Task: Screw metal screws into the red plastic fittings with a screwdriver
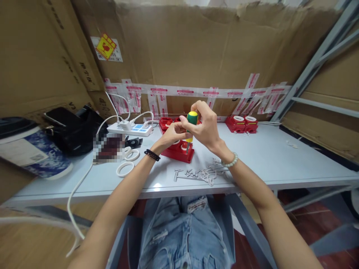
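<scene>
A screwdriver [192,118] with a yellow and green handle stands nearly upright at the middle of the table. Its metal shaft points down at the near right corner of a red plastic housing [179,155] with white round parts on it. My right hand [206,125] is closed around the handle from the right. From the left, my left hand [176,133] pinches at the handle's lower part, its fingers partly overlapping the right ones. More red housings stand behind the hands, mostly hidden. Several loose screws [192,173] lie on the table in front.
White rings [125,169] lie to the left, near a power strip [130,129] with white cables. A black bag [75,129] and a large cup [33,149] stand at far left. Two red housings [241,124] sit at the back right. Cardboard [190,48] walls the back.
</scene>
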### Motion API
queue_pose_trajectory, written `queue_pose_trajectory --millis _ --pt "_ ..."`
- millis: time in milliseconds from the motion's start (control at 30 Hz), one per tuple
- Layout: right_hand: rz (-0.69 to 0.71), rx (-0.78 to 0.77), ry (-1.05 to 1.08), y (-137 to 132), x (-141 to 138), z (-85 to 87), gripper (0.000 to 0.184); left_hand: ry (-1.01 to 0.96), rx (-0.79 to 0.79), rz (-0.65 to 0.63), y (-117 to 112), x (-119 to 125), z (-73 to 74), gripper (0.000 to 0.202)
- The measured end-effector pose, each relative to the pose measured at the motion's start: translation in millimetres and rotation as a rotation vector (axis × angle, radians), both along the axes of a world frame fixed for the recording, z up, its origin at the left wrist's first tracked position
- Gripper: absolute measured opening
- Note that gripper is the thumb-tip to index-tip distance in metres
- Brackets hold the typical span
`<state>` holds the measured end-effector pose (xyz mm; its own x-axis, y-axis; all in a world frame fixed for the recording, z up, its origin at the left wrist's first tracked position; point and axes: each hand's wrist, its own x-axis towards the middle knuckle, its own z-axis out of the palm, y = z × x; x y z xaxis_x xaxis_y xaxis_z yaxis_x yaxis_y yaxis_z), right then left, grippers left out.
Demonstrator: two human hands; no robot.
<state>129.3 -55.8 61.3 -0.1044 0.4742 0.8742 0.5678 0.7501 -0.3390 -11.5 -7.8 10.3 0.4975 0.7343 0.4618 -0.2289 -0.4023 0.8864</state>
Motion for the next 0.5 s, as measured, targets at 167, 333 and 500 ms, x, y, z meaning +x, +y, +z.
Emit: queue_pose_trajectory --millis 167,333,500 --pt "0.51 -0.297 -0.08 2.1 18.1 8.5 0.035 -0.022 0.021 0.02 -0.2 -0.2 -0.1 0.04" --pt "0.723 -0.503 -0.11 0.1 34.1 21.1 0.036 -0.002 0.035 -0.013 -1.5 -1.2 2.1 0.039" --pt "0.521 -0.393 -0.042 -0.8 27.0 19.9 0.035 0.009 0.001 0.054 -0.4 -2.0 1.6 0.039"
